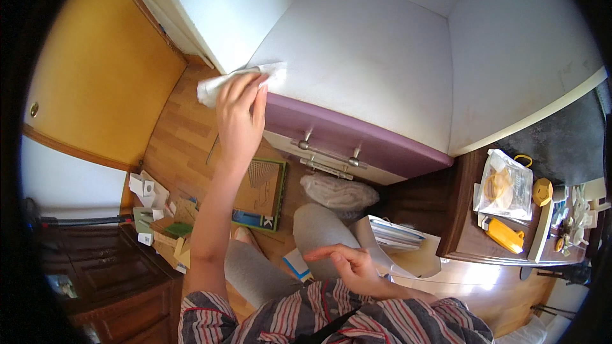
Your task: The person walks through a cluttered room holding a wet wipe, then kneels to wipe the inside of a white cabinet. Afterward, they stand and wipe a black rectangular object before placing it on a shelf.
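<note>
My left hand (242, 110) pinches a white cloth or tissue (210, 91) at the front left corner of a cabinet's white shelf surface (363, 67). Part of the cloth lies on the surface and part hangs past the left side panel (229, 9). Below the surface runs a purple front edge (344, 126), with metal bar handles (330, 153) beneath it. Holding nothing, my right hand (351, 267) hovers over my lap, its fingers pointing left and the thumb apart from them.
Right of the cabinet, a dark wooden top (471, 243) bears a clear plastic bag (504, 186) and a yellow tool (504, 235). A flat box (260, 186), a wrapped bundle (339, 192), papers in a holder (397, 236) and opened cartons (167, 222) surround my legs. A yellow door (105, 67) stands left.
</note>
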`<state>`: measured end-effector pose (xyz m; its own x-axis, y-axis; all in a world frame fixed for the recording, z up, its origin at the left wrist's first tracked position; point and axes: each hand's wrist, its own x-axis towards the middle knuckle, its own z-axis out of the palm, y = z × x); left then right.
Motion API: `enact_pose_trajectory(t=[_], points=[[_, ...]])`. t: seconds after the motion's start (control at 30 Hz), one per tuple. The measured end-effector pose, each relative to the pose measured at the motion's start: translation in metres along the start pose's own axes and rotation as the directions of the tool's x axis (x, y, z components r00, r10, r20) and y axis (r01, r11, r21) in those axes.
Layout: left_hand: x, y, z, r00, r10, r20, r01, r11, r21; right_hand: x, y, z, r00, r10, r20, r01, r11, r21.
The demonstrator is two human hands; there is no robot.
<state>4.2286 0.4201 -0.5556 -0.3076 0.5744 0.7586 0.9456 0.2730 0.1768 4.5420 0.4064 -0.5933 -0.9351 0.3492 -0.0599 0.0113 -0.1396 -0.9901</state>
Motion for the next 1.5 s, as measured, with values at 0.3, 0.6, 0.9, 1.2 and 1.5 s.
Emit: enact_pose_trajectory(t=[0.3, 0.6, 0.9, 1.2, 1.5], points=[[-0.009, 0.125, 0.026, 0.977, 0.200, 0.076, -0.152, 0.900, -0.409, 0.004, 0.015, -0.005, 0.999, 0.026, -0.023, -0.026, 0.999, 0.024], [-0.001, 0.160, 0.044, 0.931, 0.310, 0.192, -0.196, 0.869, -0.455, 0.008, 0.012, -0.005, 0.999, 0.050, 0.003, -0.050, 0.999, 0.003], [0.023, 0.008, 0.009, 0.910, -0.149, 0.387, 0.092, 0.982, 0.163, 0.054, -0.033, 0.005, 0.966, -0.188, -0.176, 0.175, 0.981, -0.086], [-0.013, 0.027, -0.054, 0.909, -0.389, -0.151, 0.292, 0.851, -0.437, 0.292, -0.083, 0.025, 0.769, -0.544, -0.335, -0.207, 0.283, -0.936], [-0.087, 0.016, -0.071, 0.850, -0.524, 0.045, 0.478, 0.733, -0.484, 0.300, -0.088, 0.025, 0.793, -0.537, -0.288, -0.026, 0.442, -0.896]])
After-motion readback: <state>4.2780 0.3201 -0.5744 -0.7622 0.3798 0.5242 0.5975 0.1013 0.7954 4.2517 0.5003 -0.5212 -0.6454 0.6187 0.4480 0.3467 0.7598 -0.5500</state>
